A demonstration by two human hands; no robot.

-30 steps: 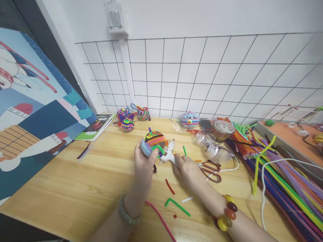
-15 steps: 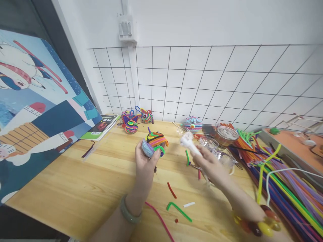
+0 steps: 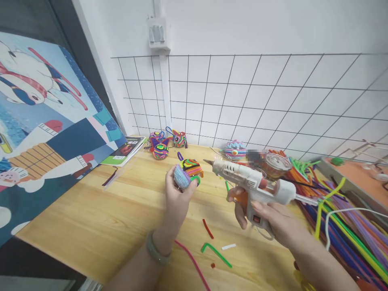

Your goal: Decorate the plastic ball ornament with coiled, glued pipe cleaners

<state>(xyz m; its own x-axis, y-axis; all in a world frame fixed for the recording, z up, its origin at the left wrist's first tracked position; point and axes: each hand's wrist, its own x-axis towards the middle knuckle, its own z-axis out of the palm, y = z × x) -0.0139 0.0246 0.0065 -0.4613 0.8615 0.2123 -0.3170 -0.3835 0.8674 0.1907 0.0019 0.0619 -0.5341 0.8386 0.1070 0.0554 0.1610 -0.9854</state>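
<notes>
A round ball covered in multicoloured fuzzy strips, light blue on one side (image 3: 182, 176), is held above the pale wooden table (image 3: 136, 210) by the left hand (image 3: 178, 198). The ball is seated between thumb and fingers: the thumb is pressed to its lower right edge, beside a curled green strip, while the fingers are curved around its left side; their tips are hidden behind it. A white plastic glue gun (image 3: 242, 176) is gripped by the right hand (image 3: 269, 216), the thumb being laid across the near face of the handle and the other fingers wrapped around it, one at the orange trigger (image 3: 242, 197). The nozzle is directed toward the ball, and a gap is left between them. Below the hands, a bent green fuzzy strip (image 3: 216, 254), a short red strip (image 3: 207, 228) and a small white stick (image 3: 228, 246) are scattered on the table.
</notes>
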